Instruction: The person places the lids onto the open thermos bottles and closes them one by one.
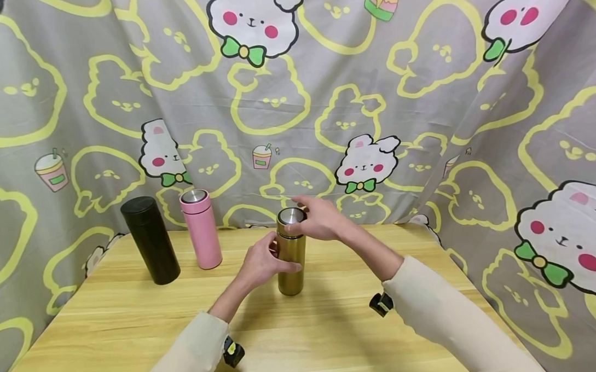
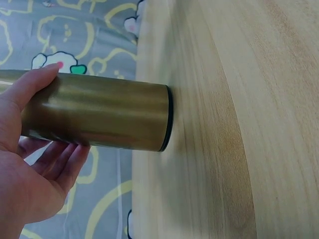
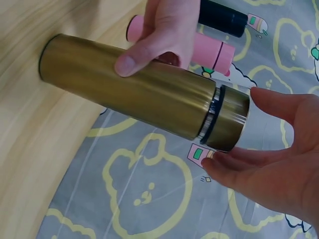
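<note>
A gold thermos flask (image 1: 291,283) stands upright on the wooden table. Low on its body, my left hand (image 1: 259,264) grips it from the left, the thumb across the front and the fingers behind. At the top, my right hand (image 1: 324,218) holds the gold lid (image 3: 233,119) between thumb and fingers. A dark ring and a strip of silvery neck show between lid and body in the right wrist view. From the left wrist view, the flask's dark base rim (image 2: 170,119) is seen at the tabletop.
To the left stand a black flask (image 1: 152,243) and a pink flask (image 1: 203,236) with a silver-topped lid, both upright. Behind the wooden table (image 1: 135,334) hangs a grey patterned curtain (image 1: 276,132), which also runs along both sides.
</note>
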### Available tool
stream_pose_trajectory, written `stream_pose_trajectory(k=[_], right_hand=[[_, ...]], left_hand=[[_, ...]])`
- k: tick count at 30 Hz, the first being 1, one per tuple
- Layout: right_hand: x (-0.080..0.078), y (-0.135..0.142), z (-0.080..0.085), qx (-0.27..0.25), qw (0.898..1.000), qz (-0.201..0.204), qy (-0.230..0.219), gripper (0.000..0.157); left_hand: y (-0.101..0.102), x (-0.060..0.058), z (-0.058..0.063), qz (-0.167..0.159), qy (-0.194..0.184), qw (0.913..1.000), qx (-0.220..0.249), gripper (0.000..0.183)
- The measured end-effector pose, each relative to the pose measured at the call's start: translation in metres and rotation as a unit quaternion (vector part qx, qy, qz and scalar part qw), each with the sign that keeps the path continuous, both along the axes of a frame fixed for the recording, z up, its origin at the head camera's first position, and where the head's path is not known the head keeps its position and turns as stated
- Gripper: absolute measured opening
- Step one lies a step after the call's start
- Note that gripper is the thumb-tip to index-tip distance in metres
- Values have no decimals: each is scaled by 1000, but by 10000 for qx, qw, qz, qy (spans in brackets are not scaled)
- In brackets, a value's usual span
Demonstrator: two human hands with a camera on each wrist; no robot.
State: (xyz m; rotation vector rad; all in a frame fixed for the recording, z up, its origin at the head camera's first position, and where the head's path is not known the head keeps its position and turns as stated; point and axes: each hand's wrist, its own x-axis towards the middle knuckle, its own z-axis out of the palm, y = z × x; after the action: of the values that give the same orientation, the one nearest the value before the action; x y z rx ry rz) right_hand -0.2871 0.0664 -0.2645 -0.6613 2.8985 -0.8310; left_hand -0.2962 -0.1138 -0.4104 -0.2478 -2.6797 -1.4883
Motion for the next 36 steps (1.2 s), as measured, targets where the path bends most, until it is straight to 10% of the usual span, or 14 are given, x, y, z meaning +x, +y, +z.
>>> stream_pose_trajectory(k=[12,36], right_hand=[[0,-1,0,-123,9993,78,351,38],[2,-6,-13,-416,9950,-564,712,55]], left_hand=[[-1,0,1,-68,37,9999,69,67],[-1,1,-1,-13,-8,10000,87,67]])
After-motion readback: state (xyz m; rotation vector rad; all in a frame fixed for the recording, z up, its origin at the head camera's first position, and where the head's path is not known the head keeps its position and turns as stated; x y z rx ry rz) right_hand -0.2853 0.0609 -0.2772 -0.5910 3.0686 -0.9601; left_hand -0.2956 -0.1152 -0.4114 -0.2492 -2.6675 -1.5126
